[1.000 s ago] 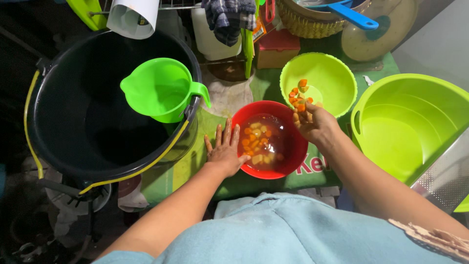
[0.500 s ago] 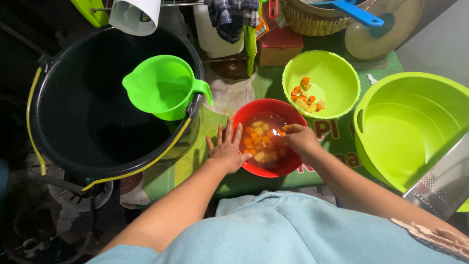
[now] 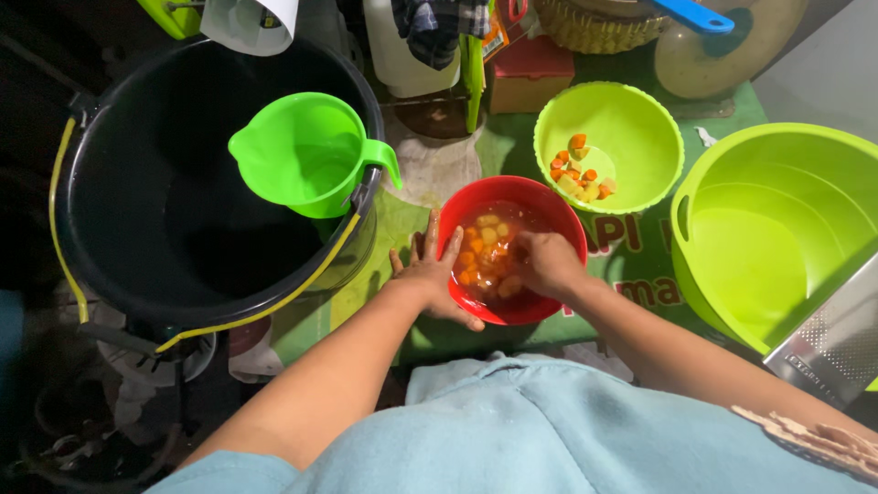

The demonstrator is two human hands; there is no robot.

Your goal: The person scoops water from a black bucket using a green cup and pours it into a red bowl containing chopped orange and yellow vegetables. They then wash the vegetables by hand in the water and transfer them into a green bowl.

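Red bowl (image 3: 540, 197), filled with orange-tinted water and cut orange and yellow vegetable pieces (image 3: 483, 247), sits on the green mat (image 3: 384, 229) right in front of you, between the black bucket (image 3: 183, 183) and the small lime-green bowl (image 3: 611, 146). Your biggest risk, as I judge it, is tipping: the bowl looks light and full, so a hard push from the hand inside could slop water over the near rim onto your blue shirt (image 3: 512, 430). Loose pieces could also slip off wet fingers on the way to the small green bowl, where a few pieces already lie. The green jug (image 3: 306, 151) hangs on the bucket rim just beside your forearm, so a wide elbow could knock it loose.

Your left hand (image 3: 432, 274) lies flat with fingers spread against the bowl's outer wall, bracing it. Your right hand (image 3: 546, 263) is down in the water, fingers curled inward over the pieces; whether it actually pinches any I cannot tell.
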